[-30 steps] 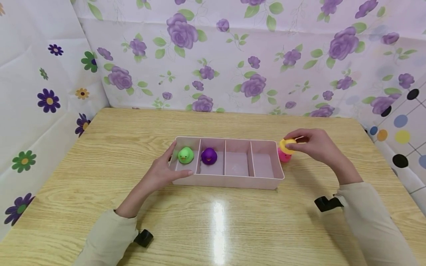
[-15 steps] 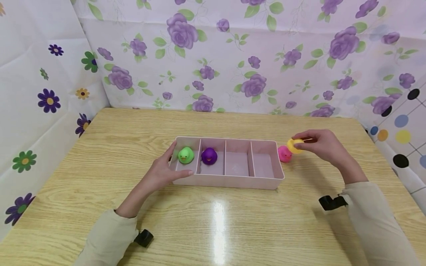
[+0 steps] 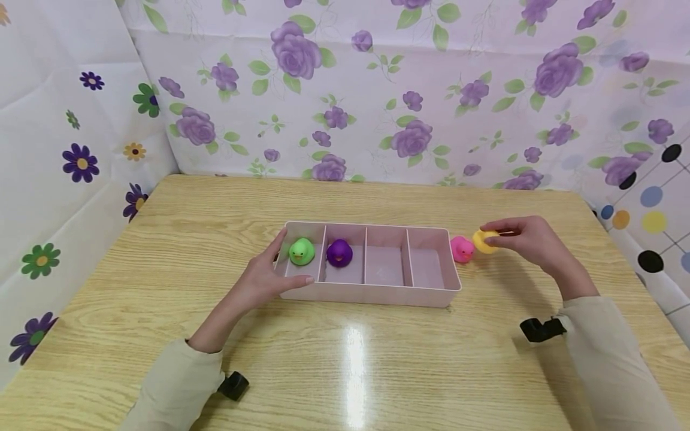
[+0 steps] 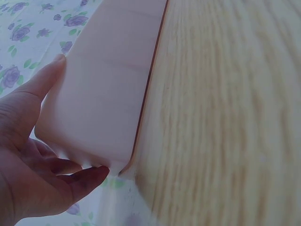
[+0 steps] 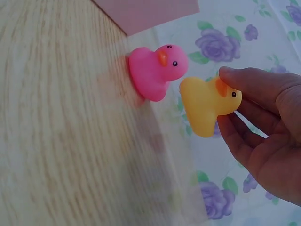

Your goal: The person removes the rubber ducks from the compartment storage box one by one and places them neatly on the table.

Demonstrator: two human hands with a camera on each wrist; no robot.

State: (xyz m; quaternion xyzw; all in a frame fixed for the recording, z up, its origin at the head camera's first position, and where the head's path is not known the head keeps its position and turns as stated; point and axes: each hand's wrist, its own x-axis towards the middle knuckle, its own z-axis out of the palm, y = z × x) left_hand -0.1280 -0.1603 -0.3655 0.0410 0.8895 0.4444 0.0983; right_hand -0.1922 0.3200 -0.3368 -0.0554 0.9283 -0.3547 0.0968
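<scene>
A pale pink box (image 3: 372,294) with several compartments stands on the table. My left hand (image 3: 264,276) holds its left end, the thumb along the front wall and the fingers at the end wall. Inside sit a green rubber duck (image 3: 301,252) in the leftmost compartment and a purple rubber duck (image 3: 339,254) in the one beside it. Past the right end, a pink rubber duck (image 5: 151,70) rests on the table. My right hand (image 3: 530,240) pinches a yellow rubber duck (image 5: 202,106) by the head, holding it up just right of the pink one.
The two right compartments (image 3: 384,257) of the box hold nothing. A wood-grain table (image 3: 269,365) lies under everything. Flowered cloth (image 3: 366,90) hangs behind its far edge, with more patterned covering at both sides.
My right hand has moved the yellow duck rightward and slightly down, from over the pink duck to beside it. The left hand and the box have stayed put.
</scene>
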